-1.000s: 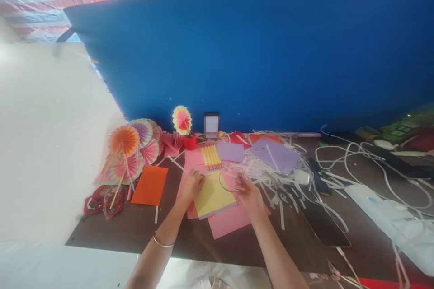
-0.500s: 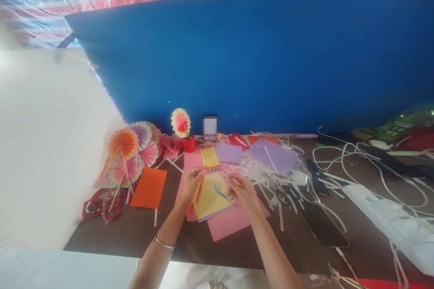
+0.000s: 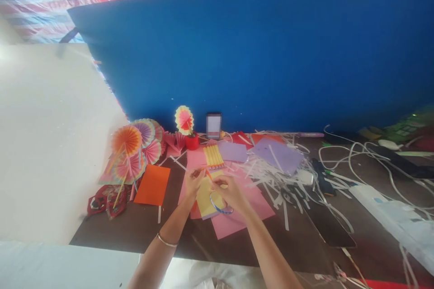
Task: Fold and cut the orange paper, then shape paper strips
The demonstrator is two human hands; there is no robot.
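Observation:
My left hand (image 3: 194,182) is closed in a pinch on one end of a thin orange paper strip (image 3: 209,174). The fingers of my right hand (image 3: 228,189) are closed at the strip's other end. A curved blue-and-white band (image 3: 217,208) loops down beside my right hand; how it is attached I cannot tell. Under both hands lies a yellow paper sheet (image 3: 204,202), on top of pink paper (image 3: 226,229). Just beyond my fingers sits a yellow pleated paper piece (image 3: 213,156) with an orange edge.
Paper fans (image 3: 126,141) and an orange sheet (image 3: 152,185) lie on the left. A fan stands in a red pot (image 3: 192,142) near a small framed screen (image 3: 214,125). To the right are purple paper (image 3: 280,156), white paper strips, a black phone (image 3: 330,226) and white cables (image 3: 352,156).
My right hand has moved left, close to my left hand, bringing the blue-and-white band along. The orange strip, hanging down from my left hand before, now spans between the fingers of both hands.

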